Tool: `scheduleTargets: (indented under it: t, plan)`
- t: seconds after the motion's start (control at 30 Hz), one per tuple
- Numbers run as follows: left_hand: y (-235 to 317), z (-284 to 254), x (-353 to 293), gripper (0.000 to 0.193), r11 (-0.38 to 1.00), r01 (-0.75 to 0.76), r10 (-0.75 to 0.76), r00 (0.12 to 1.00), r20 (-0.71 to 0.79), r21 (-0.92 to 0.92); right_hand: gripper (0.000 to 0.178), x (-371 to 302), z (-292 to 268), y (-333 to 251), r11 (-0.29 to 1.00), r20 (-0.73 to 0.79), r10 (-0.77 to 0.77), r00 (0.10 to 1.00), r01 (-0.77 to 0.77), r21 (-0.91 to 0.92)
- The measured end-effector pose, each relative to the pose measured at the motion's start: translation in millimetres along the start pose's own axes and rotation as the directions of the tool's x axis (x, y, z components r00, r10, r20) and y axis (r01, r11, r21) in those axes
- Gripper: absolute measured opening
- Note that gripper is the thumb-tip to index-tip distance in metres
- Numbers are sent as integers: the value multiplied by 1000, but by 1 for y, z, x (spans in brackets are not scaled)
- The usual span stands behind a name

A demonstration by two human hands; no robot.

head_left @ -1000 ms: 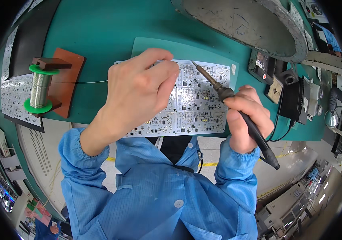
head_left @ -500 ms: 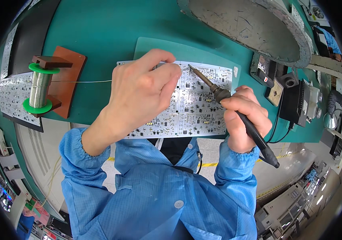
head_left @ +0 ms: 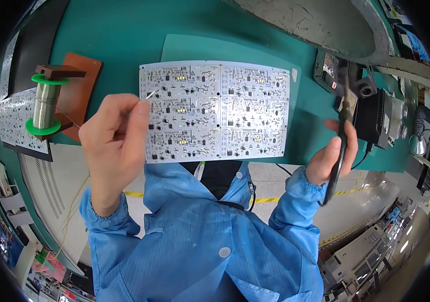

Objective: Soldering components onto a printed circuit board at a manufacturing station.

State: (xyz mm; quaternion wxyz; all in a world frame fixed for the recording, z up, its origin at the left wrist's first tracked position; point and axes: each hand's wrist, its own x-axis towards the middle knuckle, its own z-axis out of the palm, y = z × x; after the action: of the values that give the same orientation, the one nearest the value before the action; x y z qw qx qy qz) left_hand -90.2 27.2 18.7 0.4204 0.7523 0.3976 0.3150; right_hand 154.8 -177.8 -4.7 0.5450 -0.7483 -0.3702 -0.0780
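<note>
A white circuit board panel, populated with small dark and yellow parts, lies on the green mat in front of me. My left hand is over its left edge, thumb and forefinger pinching solder wire whose bright tip pokes out above the board. Off the board's right side, my right hand grips a soldering iron by its black handle, the metal end pointing away from me and blurred. At the left stands a spool of solder with green flanges on a brown holder.
A grey extraction hood hangs over the far right. Below it are a sponge tray, an iron stand and a black box with a cable. More circuit boards lie at the far left.
My left hand has drawn back left and nearer with the solder wire, uncovering the board. My right hand has lifted the iron off the board and swung it right, toward the stand.
</note>
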Motion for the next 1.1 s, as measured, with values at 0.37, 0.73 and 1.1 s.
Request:
scheduleTargets:
  t: [0.37, 0.73, 1.1]
  plan:
    - [-22, -2, -24, 7, 999, 34, -34, 997, -72, -2, 37, 3, 7, 15, 985, 90, 169, 982, -167, -34]
    - [-36, 9, -16, 22, 995, 96, -94, 988, -126, 14, 43, -23, 11, -2, 978, 148, 148, 978, -168, 128]
    - [-35, 13, -12, 11, 994, -36, 44, 996, -82, 104, 59, -36, 21, -9, 975, 255, 50, 966, -103, 197]
